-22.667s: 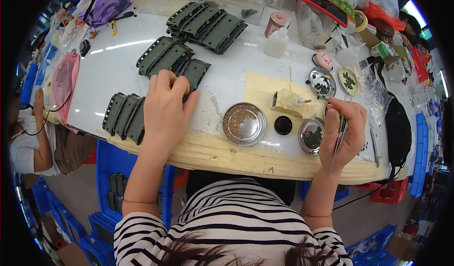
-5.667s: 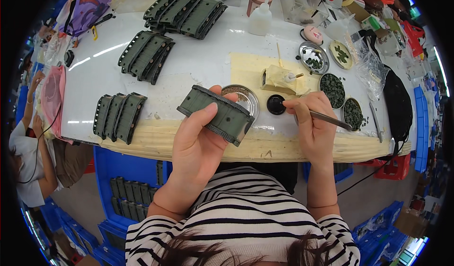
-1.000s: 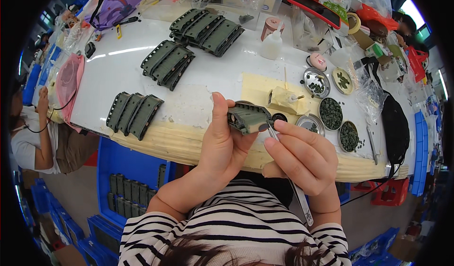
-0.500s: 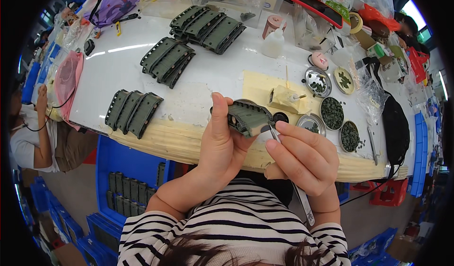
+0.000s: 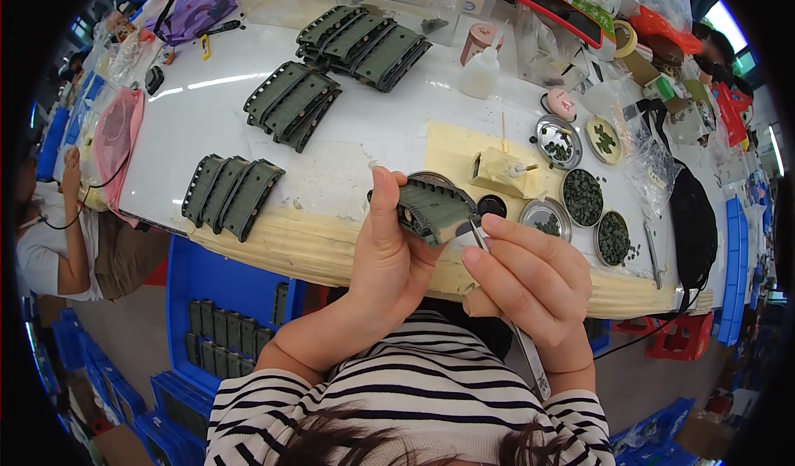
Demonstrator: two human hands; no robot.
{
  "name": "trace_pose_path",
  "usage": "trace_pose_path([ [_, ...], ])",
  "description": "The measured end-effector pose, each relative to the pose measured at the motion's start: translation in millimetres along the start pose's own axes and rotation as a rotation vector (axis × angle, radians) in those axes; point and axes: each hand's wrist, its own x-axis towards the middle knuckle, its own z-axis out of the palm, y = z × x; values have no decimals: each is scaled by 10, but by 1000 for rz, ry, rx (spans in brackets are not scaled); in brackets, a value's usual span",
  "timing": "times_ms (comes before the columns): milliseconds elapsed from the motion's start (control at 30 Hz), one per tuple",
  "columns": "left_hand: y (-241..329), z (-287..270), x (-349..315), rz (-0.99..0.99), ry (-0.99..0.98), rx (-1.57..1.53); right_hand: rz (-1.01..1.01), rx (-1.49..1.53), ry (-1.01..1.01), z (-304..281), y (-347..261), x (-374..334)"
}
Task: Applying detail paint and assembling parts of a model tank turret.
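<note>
A dark green ridged model part (image 5: 436, 211), curved and panel-like, is gripped in my left hand (image 5: 385, 255) above the table's front edge. My right hand (image 5: 538, 280) pinches metal tweezers (image 5: 530, 357), whose tips touch the right end of that part. Whether the tips hold a small piece is too fine to see. Beyond my hands sits a block wrapped in yellow tape (image 5: 503, 173). Several similar green parts lie in groups on the left: a near group (image 5: 232, 194), a middle group (image 5: 291, 106) and a far stack (image 5: 362, 45).
Round tins of small green pieces (image 5: 582, 199) stand to the right, with a second pair of tweezers (image 5: 652, 251) nearby. A white squeeze bottle (image 5: 480, 73) is farther back. Below the table, a blue crate (image 5: 186, 280) holds more green parts. A co-worker's arm (image 5: 74, 218) shows at far left.
Both hands hold nearly the same pose. The tweezers stay at the part's right end, and the view has shifted very slightly.
</note>
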Motion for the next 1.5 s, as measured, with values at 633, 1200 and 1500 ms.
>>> trace_pose_path([
  [633,66,-107,166,211,-349,54,283,470,174,-53,-41,-152],
  [1200,40,-128,147,207,-426,24,293,493,225,138,-91,-267],
  [1500,22,-132,145,235,-448,13,297,476,246,171,-116,-271],
])
